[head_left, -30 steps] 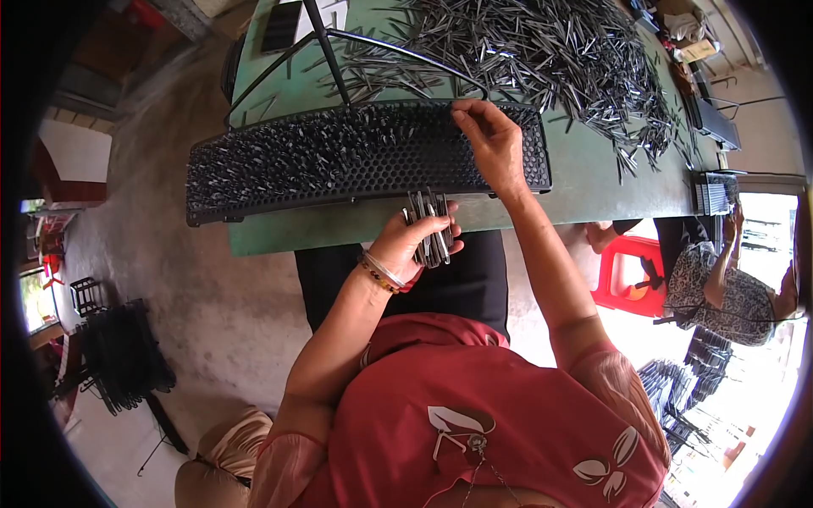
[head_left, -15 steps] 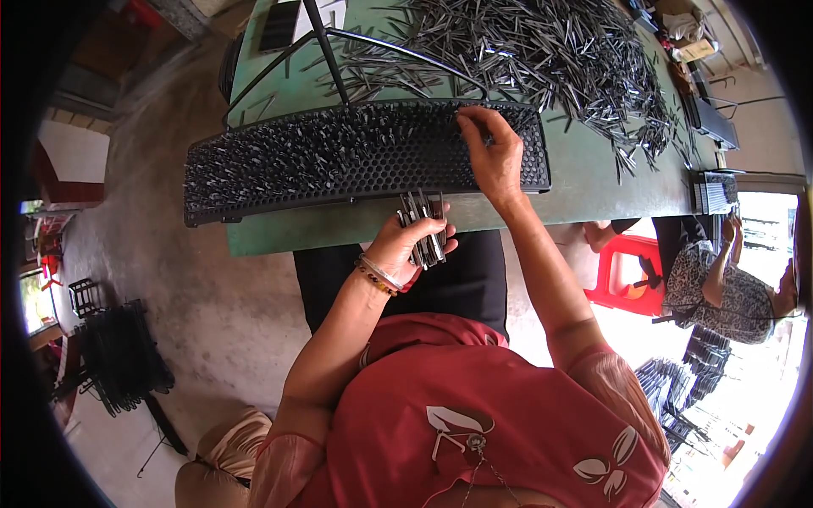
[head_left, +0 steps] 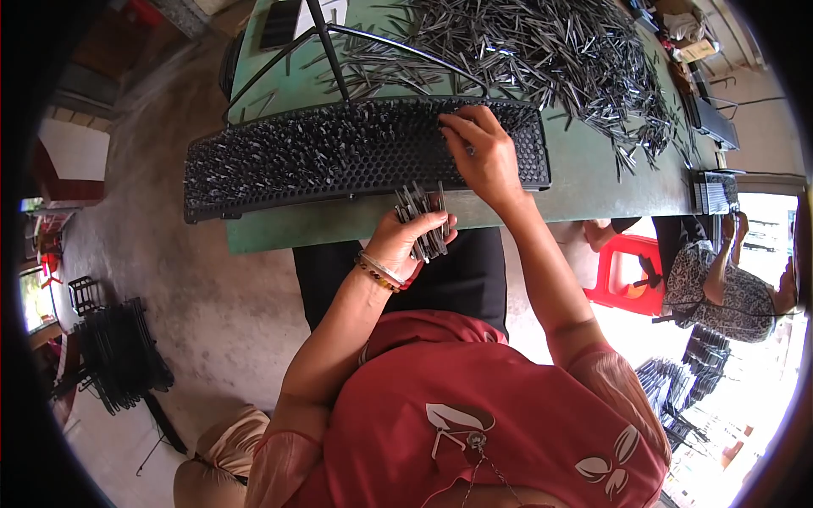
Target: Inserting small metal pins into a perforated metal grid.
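Observation:
A long black panel [head_left: 398, 176] full of round holes lies across the table's near edge. Thin dark strips [head_left: 279, 161] stand densely in its left and far parts, while the holes near its right middle show bare. Below the panel's front edge, my left hand [head_left: 396, 243] grips a loose bundle of dark strips [head_left: 415, 203], their ends sticking up past the thumb. Over the right part of the panel hovers my right hand [head_left: 489, 161], thumb and forefinger pinched close to the holes. What sits between those fingertips is too small to tell.
Loose strips form a large heap [head_left: 542, 51] on the green table [head_left: 279, 240]. A black metal frame [head_left: 334, 72] rises behind the panel. To the right, another person [head_left: 720, 288] works near a red plastic stool [head_left: 603, 275]. Black metal parts [head_left: 123, 356] stand at left.
My right hand has shifted slightly left along the panel, its fingers now pinched lower toward the filled part. The left hand keeps its bundle almost in place, with the strips slightly rearranged.

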`<state>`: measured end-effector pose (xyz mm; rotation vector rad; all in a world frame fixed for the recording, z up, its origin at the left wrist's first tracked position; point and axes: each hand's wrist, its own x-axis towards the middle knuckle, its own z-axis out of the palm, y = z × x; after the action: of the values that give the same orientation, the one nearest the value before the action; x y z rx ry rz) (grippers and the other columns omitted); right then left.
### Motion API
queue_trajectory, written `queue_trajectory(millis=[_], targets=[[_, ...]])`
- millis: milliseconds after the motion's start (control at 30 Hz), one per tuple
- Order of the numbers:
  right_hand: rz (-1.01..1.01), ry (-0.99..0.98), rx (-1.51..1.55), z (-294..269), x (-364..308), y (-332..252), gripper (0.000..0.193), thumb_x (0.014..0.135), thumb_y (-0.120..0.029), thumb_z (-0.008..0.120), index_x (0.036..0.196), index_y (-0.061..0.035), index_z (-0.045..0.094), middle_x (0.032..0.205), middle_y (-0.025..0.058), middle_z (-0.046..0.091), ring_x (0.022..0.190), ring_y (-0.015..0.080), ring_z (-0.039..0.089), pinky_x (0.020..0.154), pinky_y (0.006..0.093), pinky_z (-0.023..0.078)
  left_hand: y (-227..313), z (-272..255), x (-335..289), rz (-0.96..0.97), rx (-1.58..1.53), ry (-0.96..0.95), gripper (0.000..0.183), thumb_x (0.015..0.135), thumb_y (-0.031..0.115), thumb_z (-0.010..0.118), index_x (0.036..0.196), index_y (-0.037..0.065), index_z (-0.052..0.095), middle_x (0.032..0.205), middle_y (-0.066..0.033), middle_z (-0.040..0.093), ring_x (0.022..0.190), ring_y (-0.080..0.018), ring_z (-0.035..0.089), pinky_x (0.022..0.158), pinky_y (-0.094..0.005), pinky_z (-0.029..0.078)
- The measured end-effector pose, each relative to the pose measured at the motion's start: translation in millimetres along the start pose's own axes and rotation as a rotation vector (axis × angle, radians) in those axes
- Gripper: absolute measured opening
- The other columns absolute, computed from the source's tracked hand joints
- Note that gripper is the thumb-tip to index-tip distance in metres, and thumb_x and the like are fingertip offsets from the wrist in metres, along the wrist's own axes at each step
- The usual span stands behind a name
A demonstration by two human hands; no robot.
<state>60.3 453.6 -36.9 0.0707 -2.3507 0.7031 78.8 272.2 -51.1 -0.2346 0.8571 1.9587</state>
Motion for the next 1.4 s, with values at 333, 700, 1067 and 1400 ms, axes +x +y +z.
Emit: queue_trajectory(millis=[333,700,1067,1400], targets=[[0.795,-0.548,0.698,-48.3,-11.5,-14.5,0.020,0.084,-0.013,0.068,0.095,0.0035,0.067,0.082,0.0055,0.067,0.076,0.0090,0.062,0.068,0.0231,0.050,-3.9,5.3,1.9,0.048,0.022,0.043,0.020,0.083,0.005,0.065,0.101,0.002,0.058,0.093,-0.0088,0.062,0.087,-0.0212,0.064,0.075,-0.0378,0.057],[0.434,0.101,0.280,0.2,1.6,11.9,0.018,0.081,-0.008,0.069,0.097,-0.0021,0.068,0.083,0.0065,0.069,0.072,0.0081,0.061,0.067,0.0233,0.048,-11.0,5.2,15.2,-0.046,-0.107,0.083,0.018,0.080,-0.002,0.062,0.096,0.004,0.057,0.095,-0.0058,0.058,0.088,-0.0205,0.061,0.082,-0.0417,0.055],[0.028,0.090,-0.025,8.1,-1.4,20.2,0.017,0.074,-0.008,0.073,0.089,-0.0043,0.069,0.083,0.0086,0.064,0.073,0.0254,0.062,0.066,0.0326,0.050,-11.6,5.3,12.2,-0.040,-0.118,0.048,0.019,0.080,-0.002,0.064,0.096,0.007,0.058,0.092,-0.0035,0.059,0.090,-0.0201,0.062,0.083,-0.0408,0.054],[-0.019,0.022,-0.129,4.9,-1.2,16.1,0.014,0.076,-0.010,0.071,0.088,-0.0036,0.068,0.085,0.0079,0.059,0.072,0.0246,0.060,0.065,0.0343,0.049,-10.7,5.7,10.8,0.015,-0.139,0.033,0.019,0.080,-0.002,0.065,0.095,0.008,0.059,0.092,-0.0043,0.060,0.089,-0.0204,0.063,0.082,-0.0407,0.054]])
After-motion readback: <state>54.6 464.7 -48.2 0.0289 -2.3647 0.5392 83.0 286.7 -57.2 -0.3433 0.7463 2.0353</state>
